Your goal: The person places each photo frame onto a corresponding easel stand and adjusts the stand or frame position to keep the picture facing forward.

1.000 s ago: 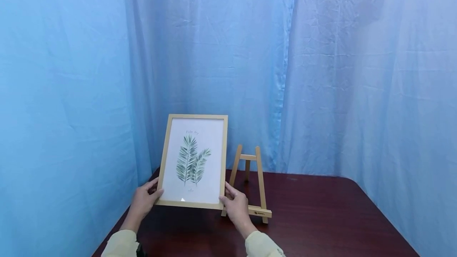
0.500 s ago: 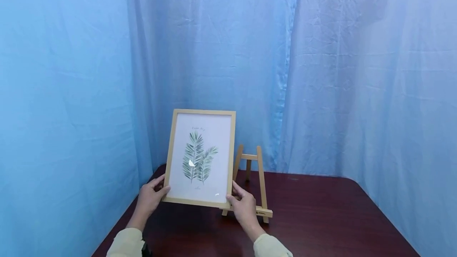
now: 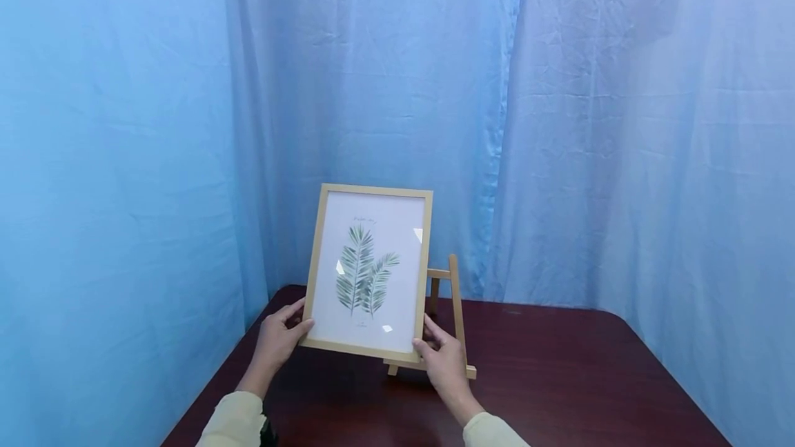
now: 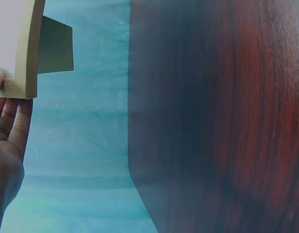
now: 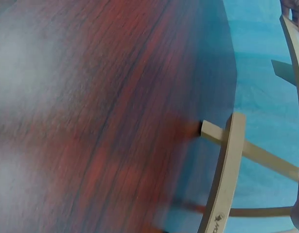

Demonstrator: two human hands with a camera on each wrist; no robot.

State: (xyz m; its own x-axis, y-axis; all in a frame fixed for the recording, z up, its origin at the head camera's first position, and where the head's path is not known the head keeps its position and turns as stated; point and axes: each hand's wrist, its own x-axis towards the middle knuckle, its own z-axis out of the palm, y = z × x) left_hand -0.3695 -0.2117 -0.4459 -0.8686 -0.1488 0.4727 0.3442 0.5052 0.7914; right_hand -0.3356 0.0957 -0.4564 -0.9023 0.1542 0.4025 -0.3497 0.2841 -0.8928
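A picture frame (image 3: pixel 373 261) with pale wooden edges and a print of green palm leaves is held up off the table, tilted slightly. My left hand (image 3: pixel 277 343) grips its lower left corner, thumb on the front and fingers behind. At the lower right corner my right hand (image 3: pixel 446 361) pinches it the same way. The left wrist view shows a support flap (image 4: pixel 57 46) sticking out behind the frame. Just behind and to the right stands a small wooden easel (image 3: pixel 458 309), its left part hidden by the frame. In the right wrist view the easel's ledge (image 5: pixel 227 174) appears below the frame.
A dark red wooden table (image 3: pixel 559 364) bears the easel. Blue curtains (image 3: pixel 397 88) hang behind the table and along both sides.
Both hands have carried the frame to the right and slightly up, so it now overlaps the easel's left leg. Grip on both corners stays the same; the easel has not moved.
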